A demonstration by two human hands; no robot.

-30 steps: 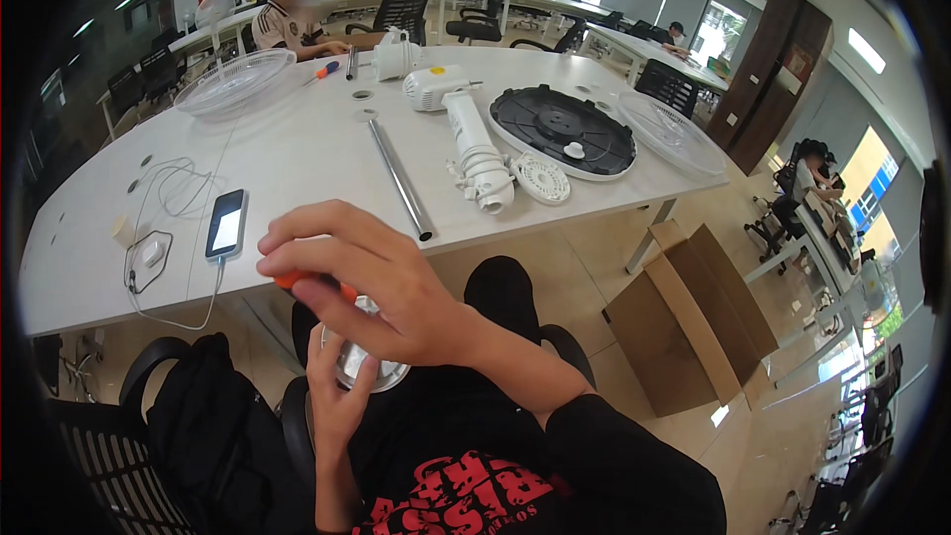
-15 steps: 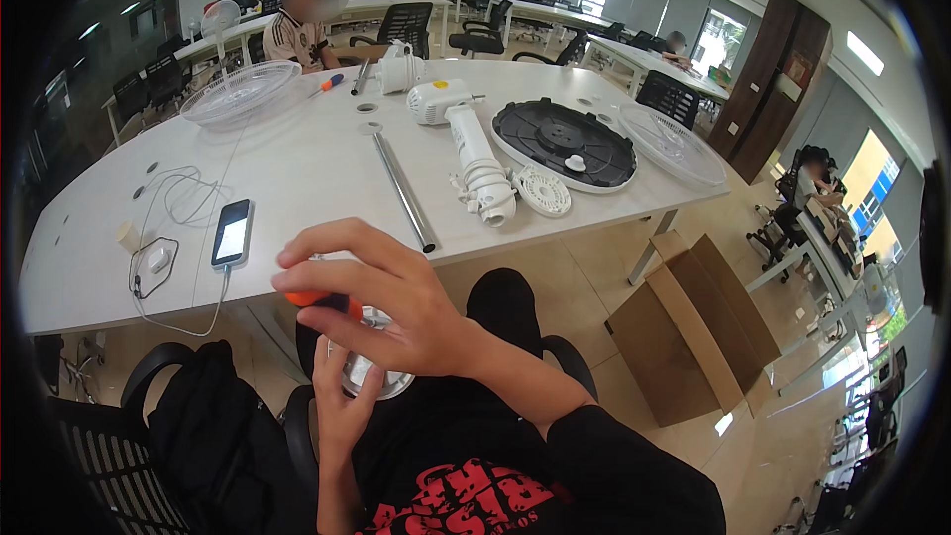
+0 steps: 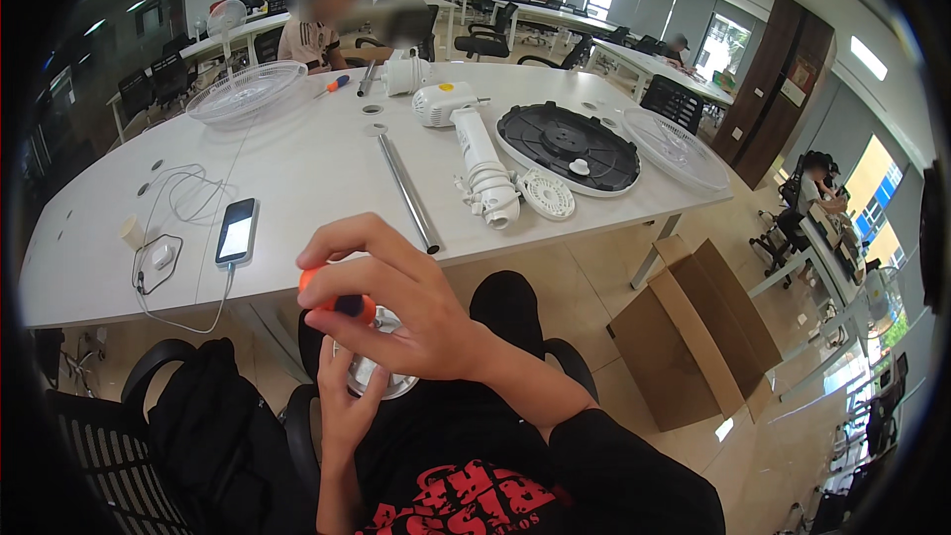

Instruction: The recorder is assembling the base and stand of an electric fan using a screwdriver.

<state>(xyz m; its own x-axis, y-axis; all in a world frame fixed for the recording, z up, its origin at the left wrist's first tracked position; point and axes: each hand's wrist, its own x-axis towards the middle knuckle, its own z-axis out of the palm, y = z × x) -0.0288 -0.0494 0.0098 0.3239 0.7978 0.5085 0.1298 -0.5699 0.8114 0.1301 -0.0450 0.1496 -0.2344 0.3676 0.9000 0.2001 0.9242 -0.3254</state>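
right hand (image 3: 411,302): fingers curled around the orange-and-dark handle of a screwdriver (image 3: 337,299), held over the lap just below the near edge of the white table (image 3: 297,188).
left hand (image 3: 347,401): palm up under a round metal part (image 3: 376,376), fingers wrapped partly about its rim; the part sits directly under the screwdriver handle, its middle hidden by the right hand.
on the white table, nearest the near edge: a smartphone (image 3: 237,231) with lit screen, cable running off its lower end to a small white charger (image 3: 158,258) on its left.
middle of the table: a metal tube (image 3: 404,190) lying lengthwise; to its right a white fan neck and motor housing (image 3: 475,154), a small white slotted disc (image 3: 547,193) touching its lower end, and a round black fan base (image 3: 567,146) beyond.
far right of the table: a clear fan grille (image 3: 676,149).
far left of the table: a white fan grille (image 3: 246,91), with a second screwdriver (image 3: 333,86) near it.
far side of the table: a seated person (image 3: 317,30).
floor, right of the table: an open cardboard box (image 3: 698,337).
beside the left hand: a black backpack (image 3: 213,436) on a black mesh chair (image 3: 99,451).
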